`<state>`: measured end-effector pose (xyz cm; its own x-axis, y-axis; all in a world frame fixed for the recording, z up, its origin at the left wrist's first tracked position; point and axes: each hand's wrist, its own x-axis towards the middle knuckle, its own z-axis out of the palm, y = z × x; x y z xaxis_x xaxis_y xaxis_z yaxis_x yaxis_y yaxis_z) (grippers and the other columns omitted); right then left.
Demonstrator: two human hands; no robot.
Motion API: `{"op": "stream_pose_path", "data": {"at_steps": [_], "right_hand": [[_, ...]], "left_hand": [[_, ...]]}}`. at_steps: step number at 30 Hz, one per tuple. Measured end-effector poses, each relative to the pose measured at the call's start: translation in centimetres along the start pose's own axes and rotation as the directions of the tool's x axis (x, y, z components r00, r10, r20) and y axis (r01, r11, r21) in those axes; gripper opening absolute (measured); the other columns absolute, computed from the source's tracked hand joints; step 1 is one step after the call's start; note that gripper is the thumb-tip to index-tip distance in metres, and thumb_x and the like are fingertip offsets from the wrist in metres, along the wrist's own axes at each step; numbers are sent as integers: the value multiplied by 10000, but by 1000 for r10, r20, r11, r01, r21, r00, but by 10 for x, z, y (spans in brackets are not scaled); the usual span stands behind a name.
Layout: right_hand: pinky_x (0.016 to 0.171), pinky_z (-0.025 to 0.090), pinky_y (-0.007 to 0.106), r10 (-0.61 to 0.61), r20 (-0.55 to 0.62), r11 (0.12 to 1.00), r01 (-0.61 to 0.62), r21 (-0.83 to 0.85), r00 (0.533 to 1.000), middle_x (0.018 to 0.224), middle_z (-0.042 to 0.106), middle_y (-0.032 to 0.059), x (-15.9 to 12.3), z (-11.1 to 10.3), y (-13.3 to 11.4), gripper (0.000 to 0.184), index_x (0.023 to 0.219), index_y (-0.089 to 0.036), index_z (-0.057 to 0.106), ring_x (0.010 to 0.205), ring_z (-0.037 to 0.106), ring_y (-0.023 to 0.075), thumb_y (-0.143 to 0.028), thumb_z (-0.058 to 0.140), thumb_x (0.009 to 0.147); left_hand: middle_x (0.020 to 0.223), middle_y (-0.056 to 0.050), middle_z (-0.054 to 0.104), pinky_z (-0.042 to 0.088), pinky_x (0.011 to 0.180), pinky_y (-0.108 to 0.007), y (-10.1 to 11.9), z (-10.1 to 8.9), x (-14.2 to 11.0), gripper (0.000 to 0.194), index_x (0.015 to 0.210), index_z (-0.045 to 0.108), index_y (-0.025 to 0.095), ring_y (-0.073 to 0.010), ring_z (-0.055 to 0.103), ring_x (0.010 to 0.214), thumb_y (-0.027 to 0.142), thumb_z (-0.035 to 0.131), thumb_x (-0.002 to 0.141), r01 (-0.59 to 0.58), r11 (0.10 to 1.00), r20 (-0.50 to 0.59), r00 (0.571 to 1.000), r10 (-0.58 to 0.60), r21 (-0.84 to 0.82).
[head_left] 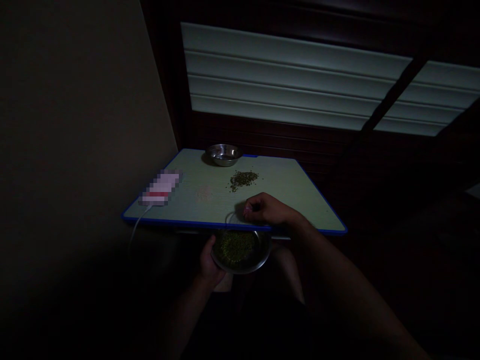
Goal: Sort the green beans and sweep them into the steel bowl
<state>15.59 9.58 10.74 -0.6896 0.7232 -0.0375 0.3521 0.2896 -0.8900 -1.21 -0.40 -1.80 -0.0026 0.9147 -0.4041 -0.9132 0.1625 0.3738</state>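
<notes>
My left hand [210, 264] grips the left rim of a metal bowl [263, 256] just below the table's front edge. Small green beans [235, 247] lie inside that bowl. Above the front edge of the table, my right hand [262, 209] is closed with its fingers curled together; what they hold, if anything, I cannot make out. A thin pale loop shows just left of those fingers. Beyond the right hand, a loose pile of small greenish-brown beans [243, 180] is spread on the tabletop. A faint pale scatter of bits [203, 194] lies to its left.
The light table [288, 180] has a blue rim. A second metal bowl [224, 156] stands at its back left. A blurred-out pink and white object [160, 188] lies at the left edge, with a white cable [137, 223] hanging down. A wall rises close on the left.
</notes>
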Motion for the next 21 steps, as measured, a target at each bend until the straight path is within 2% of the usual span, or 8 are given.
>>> {"op": "stream_pose_path", "data": {"at_steps": [2,4,6,8,14,21], "right_hand": [[580,393,245,10,-124,999,-6,35,992,662,587,-3,9,-4,7,192,745,-139,615,574,477,92,-326,648,718],[562,380,247,34,-288,999,-33,8,957,653,582,2,22,-11,17,176,721,-149,598,567,469,98,-320,641,717],[588,390,255,10,-471,995,-57,-85,882,692,603,20,37,-18,25,151,731,-156,607,616,498,116,-307,620,736],[627,404,269,-13,-563,984,-90,-155,826,743,632,42,49,-24,30,128,755,-158,623,665,527,135,-283,595,761],[711,416,309,-102,-627,937,-136,-321,772,819,686,81,65,-28,32,128,816,-172,675,757,582,184,-274,605,782],[767,422,322,-147,-565,853,-185,-488,812,950,719,82,77,-24,30,177,920,-206,722,852,624,218,-266,609,798]], "left_hand": [[904,-113,764,453,980,-475,0,0,0,294,953,725,121,-298,679,981,321,568,804,-2,1000,-3,1000,2,-1],[892,-109,765,457,974,-480,-1,0,0,279,940,728,129,-296,683,968,312,567,803,12,1000,6,1000,-12,-2],[875,-108,766,464,967,-477,-1,1,-1,263,907,732,130,-292,691,940,303,562,805,14,1000,-6,1000,-13,2],[869,-107,766,467,965,-474,-1,2,-1,257,888,733,129,-290,694,928,300,558,808,14,1000,-21,1000,-14,14],[847,-99,767,475,961,-464,0,4,-2,261,880,730,134,-281,701,906,304,543,815,37,999,-32,999,-36,30],[863,-108,766,468,969,-451,0,3,-2,260,898,727,121,-277,697,924,290,550,812,18,999,-51,999,-16,37]]}}
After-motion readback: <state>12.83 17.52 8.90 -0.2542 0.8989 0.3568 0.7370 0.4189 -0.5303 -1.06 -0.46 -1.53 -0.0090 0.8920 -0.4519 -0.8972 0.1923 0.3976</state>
